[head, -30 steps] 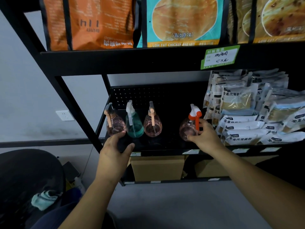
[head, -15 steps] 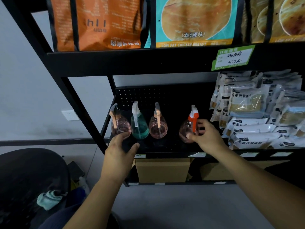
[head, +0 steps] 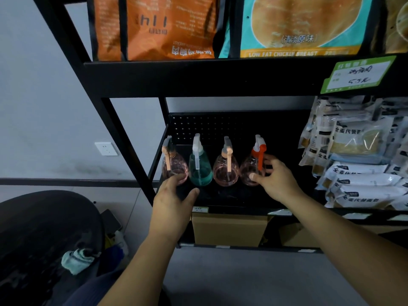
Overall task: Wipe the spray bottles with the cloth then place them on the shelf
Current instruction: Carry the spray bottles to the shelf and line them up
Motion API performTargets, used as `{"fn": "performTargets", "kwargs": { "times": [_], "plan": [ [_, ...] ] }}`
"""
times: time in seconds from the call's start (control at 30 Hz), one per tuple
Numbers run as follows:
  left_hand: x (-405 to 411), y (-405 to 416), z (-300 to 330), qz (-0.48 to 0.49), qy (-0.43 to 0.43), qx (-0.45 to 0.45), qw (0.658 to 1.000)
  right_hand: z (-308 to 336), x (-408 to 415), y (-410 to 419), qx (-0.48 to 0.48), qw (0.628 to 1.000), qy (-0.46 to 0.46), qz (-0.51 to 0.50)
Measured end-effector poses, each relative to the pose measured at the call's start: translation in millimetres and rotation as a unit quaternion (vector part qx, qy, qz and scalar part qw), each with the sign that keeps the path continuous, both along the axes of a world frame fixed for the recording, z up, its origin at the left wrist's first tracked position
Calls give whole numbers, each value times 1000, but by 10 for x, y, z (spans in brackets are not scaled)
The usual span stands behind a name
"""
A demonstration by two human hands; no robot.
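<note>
A: Where are the bottles now?

B: All four stand upright in a row on the black shelf (head: pixel 231 195): the leftmost pink bottle (head: pixel 174 167), the teal bottle (head: pixel 199 168), the middle pink bottle (head: pixel 225 170) and the red-trigger bottle (head: pixel 251 168). A second ago the red-trigger one stood well apart to the right; now it sits just beside the middle pink one, so the gap has closed.

A: And the right hand (head: pixel 276 180)?

B: Its grip is around that bottle, thumb on the front of the belly, fingers curled behind it near the trigger, as it was before.

A: The left hand (head: pixel 174 197)?

B: Fingertips at the base of the leftmost pink bottle, thumb spread toward the teal one. I cannot tell whether it actually grasps the bottle. It has hardly shifted.

A: The cloth (head: pixel 77 260)?

B: Crumpled, low on the left beside the dark chair (head: pixel 44 228), well apart from both hands
</note>
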State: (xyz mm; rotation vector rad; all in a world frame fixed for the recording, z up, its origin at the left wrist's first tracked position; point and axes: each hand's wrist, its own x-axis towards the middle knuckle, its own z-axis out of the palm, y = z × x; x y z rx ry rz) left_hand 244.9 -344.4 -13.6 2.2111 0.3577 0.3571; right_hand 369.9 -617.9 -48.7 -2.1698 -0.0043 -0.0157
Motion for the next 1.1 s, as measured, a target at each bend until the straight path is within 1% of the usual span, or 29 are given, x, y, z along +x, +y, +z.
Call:
{"fn": "performTargets", "kwargs": {
  "times": [0.23,0.5,0.6,0.7,0.8,0.93,1.03,1.1],
  "plan": [
    [23,11,-34,22,37,-11,999,-27,40,23,-3,1000,4,-8],
    [-9,-4,-16,25,51,-8,998,-36,39,47,-21,1000,0,-11],
    [-16,0,-39,20,63,-10,998,-31,-72,39,-37,998,-9,-49],
    [40,-50,-121,10,78,-12,997,-25,-331,99,-17,993,-63,-98],
    [157,-170,-201,3,84,-33,996,-69,-508,219,-30,995,-75,-64],
    [324,-323,-238,-22,54,-44,997,-79,-507,410,-39,997,-62,-3],
    [452,-331,-201,2,25,-31,999,-23,-421,542,-33,998,-54,19],
    [519,-308,-161,29,20,-44,998,-1,-349,604,-33,997,-59,23]
  ]
}}
